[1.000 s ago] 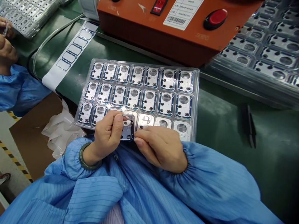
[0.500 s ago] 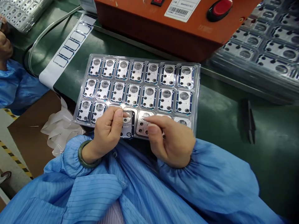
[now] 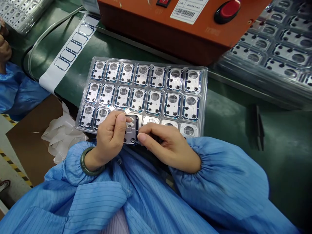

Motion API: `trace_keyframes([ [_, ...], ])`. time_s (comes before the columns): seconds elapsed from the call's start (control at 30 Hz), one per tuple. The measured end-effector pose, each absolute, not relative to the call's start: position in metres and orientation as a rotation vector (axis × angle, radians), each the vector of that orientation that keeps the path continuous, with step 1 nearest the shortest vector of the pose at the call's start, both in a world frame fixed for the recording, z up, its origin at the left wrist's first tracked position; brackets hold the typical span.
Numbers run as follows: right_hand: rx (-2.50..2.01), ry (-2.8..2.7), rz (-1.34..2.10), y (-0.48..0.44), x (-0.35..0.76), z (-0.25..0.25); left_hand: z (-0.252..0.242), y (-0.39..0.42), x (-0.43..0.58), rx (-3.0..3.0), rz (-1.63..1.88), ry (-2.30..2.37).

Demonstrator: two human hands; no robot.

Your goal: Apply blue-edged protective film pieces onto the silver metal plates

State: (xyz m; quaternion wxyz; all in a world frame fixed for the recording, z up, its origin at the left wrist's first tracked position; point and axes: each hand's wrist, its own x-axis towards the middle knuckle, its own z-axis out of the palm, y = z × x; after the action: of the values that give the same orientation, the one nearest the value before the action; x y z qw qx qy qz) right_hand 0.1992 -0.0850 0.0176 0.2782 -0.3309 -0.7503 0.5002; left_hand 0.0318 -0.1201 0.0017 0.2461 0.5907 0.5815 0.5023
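My left hand (image 3: 109, 138) pinches a small metal plate with a dark blue border and round holes (image 3: 131, 130), lifted a little above the bottom row of a transparent plastic tray (image 3: 204, 97). Several matching plates sit in the tray's pockets in three rows. My right hand (image 3: 168, 148) lies across the bottom row, its fingertips at the plate's right edge. Whether those fingers hold anything is hidden. Both hands cover part of the bottom row.
The tray rests on a green bench mat, below an orange control box (image 3: 182, 29) with a red button (image 3: 227, 11). A white strip of film frames (image 3: 73, 48) lies to the left, black tweezers (image 3: 259, 128) to the right. Stacked trays (image 3: 273, 55) stand at the back right. Another person's hand (image 3: 3, 47) shows at far left.
My right hand has moved left from over the neighbouring plate, back to the held plate's right edge. My left hand still pinches the plate. The view has shifted slightly.
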Motion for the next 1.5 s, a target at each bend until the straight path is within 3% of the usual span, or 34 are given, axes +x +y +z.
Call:
trace_keyframes([
  [0.47, -1.004, -1.802, 1.476, -0.0848, 0.1988, 0.0163, 0.0054, -0.1209, 0.0284, 1.748, 1.204, 1.429],
  [1.27, -0.945, -1.673, 1.660, -0.0785, 0.1996, 0.0194, 0.0082, -0.1212, 0.0285, 1.955, 1.204, 1.345],
  [1.5, -0.980, -1.731, 1.586, -0.0795, 0.2001, 0.0177, 0.0077, -0.1206, 0.0292, 1.957, 1.188, 1.333],
])
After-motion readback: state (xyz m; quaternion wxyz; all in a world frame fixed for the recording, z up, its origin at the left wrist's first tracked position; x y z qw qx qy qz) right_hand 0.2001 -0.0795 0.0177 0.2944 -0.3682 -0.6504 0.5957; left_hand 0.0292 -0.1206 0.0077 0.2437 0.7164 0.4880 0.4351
